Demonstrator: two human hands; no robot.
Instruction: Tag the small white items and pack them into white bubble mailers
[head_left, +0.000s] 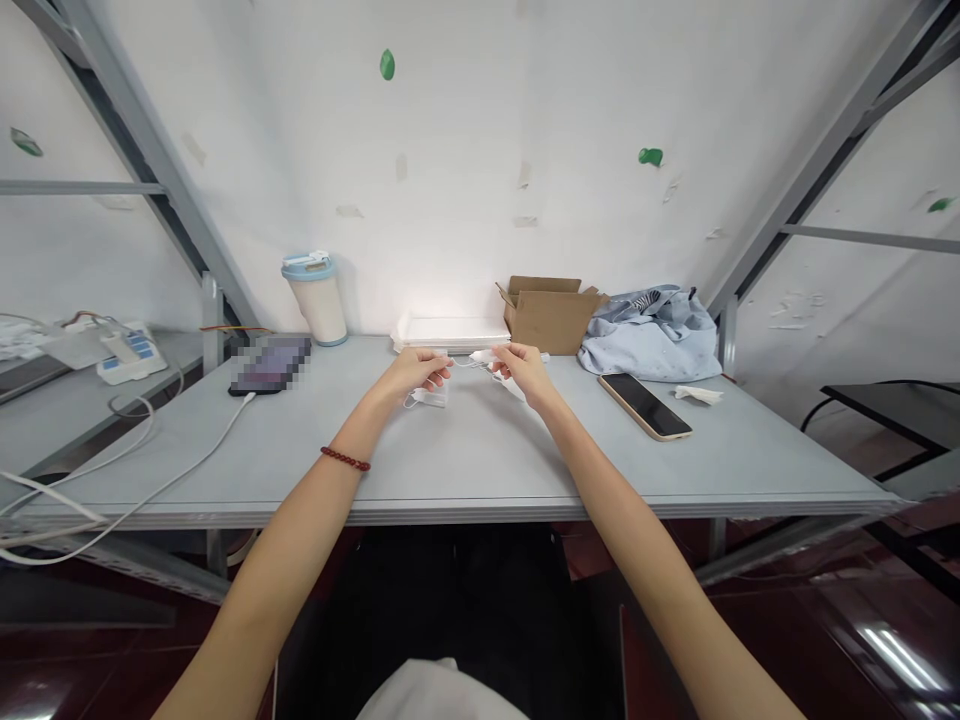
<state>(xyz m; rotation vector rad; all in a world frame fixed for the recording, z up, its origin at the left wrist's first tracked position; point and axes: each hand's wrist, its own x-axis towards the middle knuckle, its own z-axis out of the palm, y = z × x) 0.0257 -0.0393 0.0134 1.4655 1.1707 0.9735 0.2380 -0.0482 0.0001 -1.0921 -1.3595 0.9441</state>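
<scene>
Both hands are above the middle of the grey table (487,450), fingertips pinched. My left hand (420,370) is closed on a thin white string (466,363) that runs across to the other hand. My right hand (521,368) pinches a small white piece (482,356) with string hanging from it; its exact kind is too small to make out. Just below my left fingers lies a small white rectangular piece (433,397) with a loop of string. Directly behind the hands is a flat white stack (450,332) against the wall.
An open cardboard box (551,320) and bundled light-blue cloth (649,335) stand back right. Nearer are a phone (645,405) and crumpled tissue (697,395). At left are a tumbler (319,300) and another phone (270,363) with a white charging cable (187,470).
</scene>
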